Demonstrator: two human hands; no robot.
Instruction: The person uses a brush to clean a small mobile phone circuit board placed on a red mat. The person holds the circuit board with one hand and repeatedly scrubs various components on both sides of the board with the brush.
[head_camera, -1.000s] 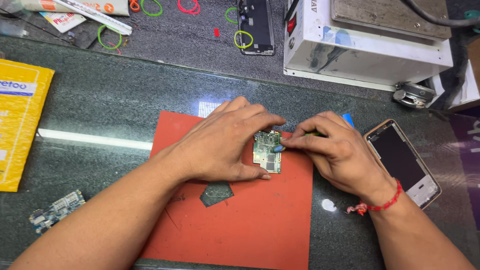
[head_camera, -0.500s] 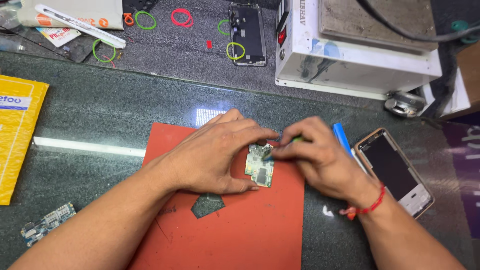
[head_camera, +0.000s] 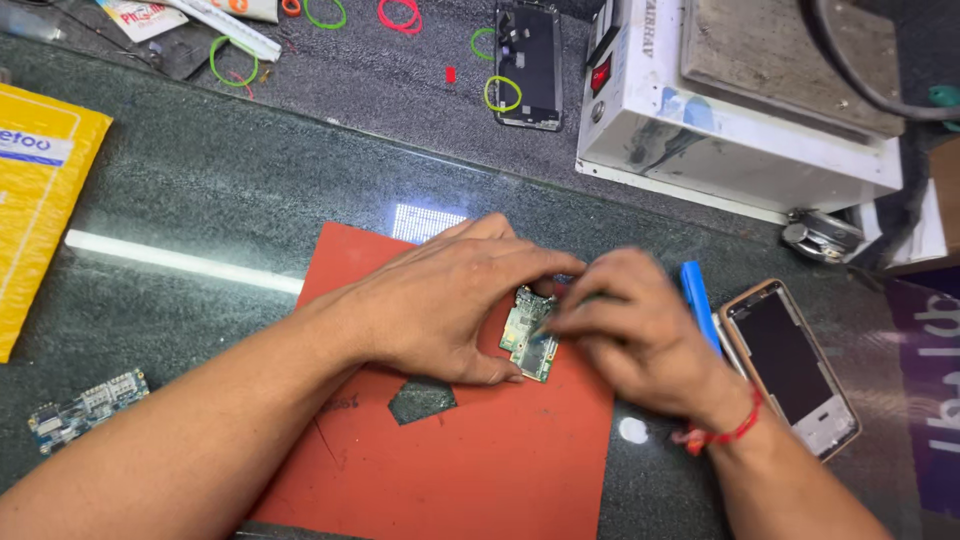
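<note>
A small green circuit board (head_camera: 529, 334) lies on a red mat (head_camera: 470, 450) in the middle of the glass counter. My left hand (head_camera: 440, 300) rests on the mat and pinches the board's left and top edges. My right hand (head_camera: 630, 335) is blurred with motion and presses its fingertips onto the board's upper right corner, where it seems to pinch a thin tool that I cannot make out. A red thread bracelet (head_camera: 725, 435) circles my right wrist.
A blue pry tool (head_camera: 697, 300) and an opened phone (head_camera: 790, 365) lie right of the mat. A white heating machine (head_camera: 740, 110) stands at the back right, a phone frame (head_camera: 527, 62) and coloured rubber bands behind. A yellow envelope (head_camera: 35, 190) and another small board (head_camera: 85, 408) lie left.
My right hand has shifted slightly left over the board's corner and is now blurred. My left hand keeps its hold on the board. The view has moved a little.
</note>
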